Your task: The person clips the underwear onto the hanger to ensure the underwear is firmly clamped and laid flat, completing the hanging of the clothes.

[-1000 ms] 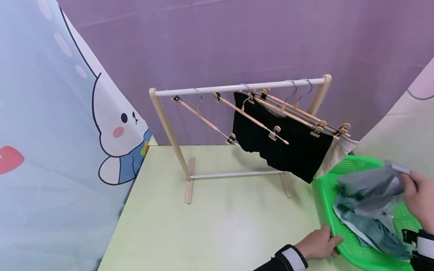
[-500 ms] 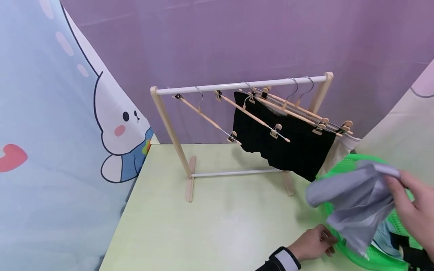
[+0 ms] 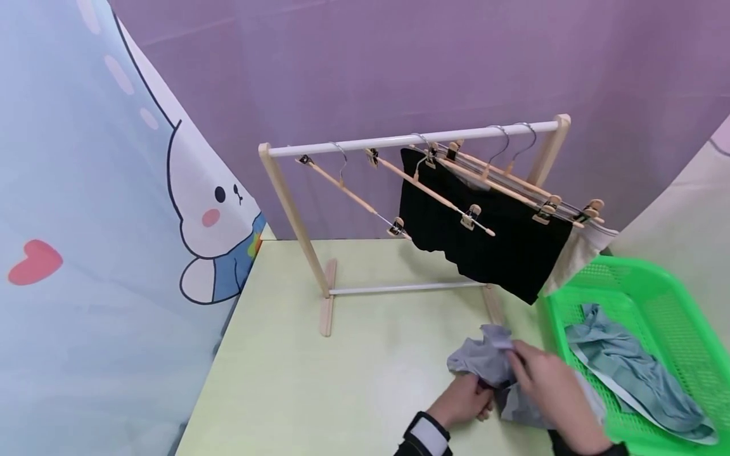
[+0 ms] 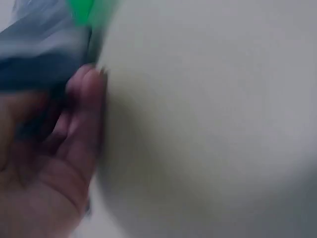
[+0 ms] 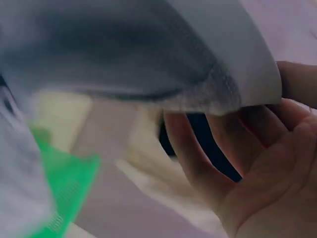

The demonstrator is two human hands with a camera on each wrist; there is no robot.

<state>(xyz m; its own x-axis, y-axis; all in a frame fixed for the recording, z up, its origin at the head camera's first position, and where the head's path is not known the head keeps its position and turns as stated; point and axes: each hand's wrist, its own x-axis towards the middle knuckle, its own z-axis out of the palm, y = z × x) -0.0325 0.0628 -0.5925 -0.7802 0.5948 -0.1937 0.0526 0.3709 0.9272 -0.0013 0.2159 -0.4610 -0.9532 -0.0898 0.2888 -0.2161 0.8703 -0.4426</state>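
A light grey cloth garment (image 3: 481,361) hangs bunched over the table, left of the basket. My right hand (image 3: 553,389) pinches its upper edge between thumb and fingers; in the right wrist view the pale band (image 5: 247,54) of the garment is held there. My left hand (image 3: 464,399) is low at the garment's near side, fingers bent, its thumb partly hidden under the cloth. In the blurred left wrist view the left hand's fingers (image 4: 86,109) are right at the grey cloth (image 4: 44,49); whether they grip it I cannot tell.
A green basket (image 3: 678,297) at the right holds a teal garment (image 3: 644,367). A wooden rack with a white rail (image 3: 376,142) stands behind, carrying clip hangers (image 3: 353,196), black shorts (image 3: 485,234) and a whitish garment (image 3: 576,256). A purple curtain (image 3: 399,63) hangs at the back.
My right hand has lifted the grey garment out of the basket and carried it left over the table. My left hand has left the basket's rim and moved left to the garment.
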